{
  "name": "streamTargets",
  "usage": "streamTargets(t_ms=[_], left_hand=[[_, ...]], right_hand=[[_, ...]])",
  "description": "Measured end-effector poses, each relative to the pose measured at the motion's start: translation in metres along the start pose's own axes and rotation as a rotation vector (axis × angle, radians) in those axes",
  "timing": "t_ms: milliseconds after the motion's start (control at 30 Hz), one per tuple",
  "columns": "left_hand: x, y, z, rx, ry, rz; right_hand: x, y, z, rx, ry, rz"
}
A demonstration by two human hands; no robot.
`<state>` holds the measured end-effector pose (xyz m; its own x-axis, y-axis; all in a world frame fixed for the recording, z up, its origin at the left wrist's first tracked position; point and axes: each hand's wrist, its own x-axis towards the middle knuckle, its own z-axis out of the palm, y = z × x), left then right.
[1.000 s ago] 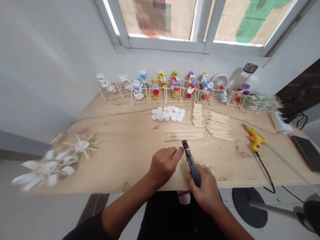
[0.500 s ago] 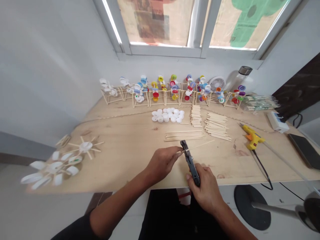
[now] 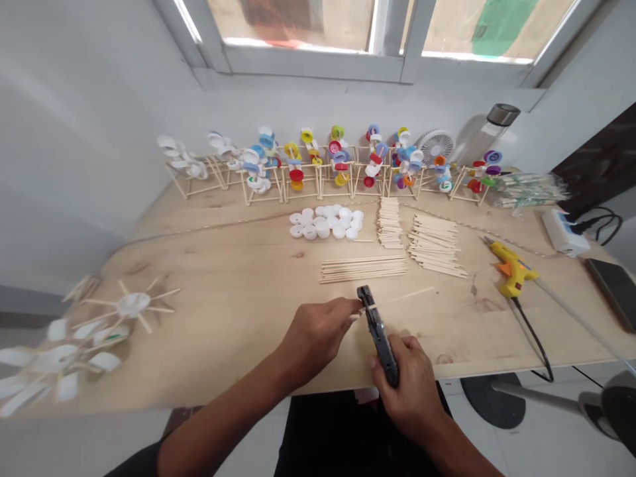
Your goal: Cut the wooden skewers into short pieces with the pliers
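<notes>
My right hand (image 3: 406, 383) is wrapped round the handles of black cutting pliers (image 3: 375, 330), whose jaws point away from me. Between those jaws lies a thin wooden stick (image 3: 403, 297) that runs off to the right over the plywood table (image 3: 223, 291). My left hand (image 3: 317, 334) pinches the near end of that stick just left of the jaws. A bundle of long thin sticks (image 3: 364, 267) lies just beyond the pliers.
White bottle caps (image 3: 325, 222) and two piles of flat craft sticks (image 3: 434, 244) lie further back. Stick frames with coloured caps (image 3: 338, 165) line the wall. A yellow glue gun (image 3: 513, 271) is at right, white cap-and-stick wheels (image 3: 94, 331) at left.
Both hands keep their hold on pliers and stick. The view has shifted, so the table's things sit a little lower and further left in the picture.
</notes>
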<state>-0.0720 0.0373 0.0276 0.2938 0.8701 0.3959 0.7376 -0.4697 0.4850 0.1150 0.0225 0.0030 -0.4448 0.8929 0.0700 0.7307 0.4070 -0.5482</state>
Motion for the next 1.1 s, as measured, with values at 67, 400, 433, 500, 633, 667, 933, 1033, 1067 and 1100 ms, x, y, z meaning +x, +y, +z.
streamTargets(t_ms=[67,400,433,500,633,667,933,1033,1067,1100], left_hand=[[-0.001,-0.003,0.006,0.132,0.07,0.07],[0.002,-0.002,0.012,0.444,0.185,0.162],[0.001,-0.001,0.011,0.426,0.175,0.152],[-0.001,0.002,0.009,0.361,0.148,0.121],[-0.001,0.006,0.0,0.096,0.034,0.022],[0.0,0.007,-0.003,0.017,-0.01,-0.01],[0.02,0.006,-0.025,-0.339,-0.312,-0.173],[0.02,0.003,-0.024,-0.298,-0.314,-0.171],[0.019,0.001,-0.022,-0.269,-0.307,-0.161],[0.017,0.0,-0.02,-0.235,-0.295,-0.147]], right_hand=[[0.001,0.001,0.002,-0.007,-0.003,0.008],[0.004,-0.005,-0.007,-0.002,-0.065,0.074],[0.003,-0.006,-0.008,0.003,-0.069,0.068],[0.001,-0.008,-0.011,0.012,-0.078,0.054],[-0.003,-0.01,-0.014,0.026,-0.082,0.04],[-0.003,-0.01,-0.014,0.03,-0.077,0.033],[-0.001,-0.006,-0.011,-0.016,-0.046,0.004],[0.001,-0.003,-0.008,-0.041,-0.046,0.009],[0.001,-0.002,-0.006,-0.049,-0.044,0.007],[0.002,-0.002,-0.004,-0.055,-0.039,0.004]])
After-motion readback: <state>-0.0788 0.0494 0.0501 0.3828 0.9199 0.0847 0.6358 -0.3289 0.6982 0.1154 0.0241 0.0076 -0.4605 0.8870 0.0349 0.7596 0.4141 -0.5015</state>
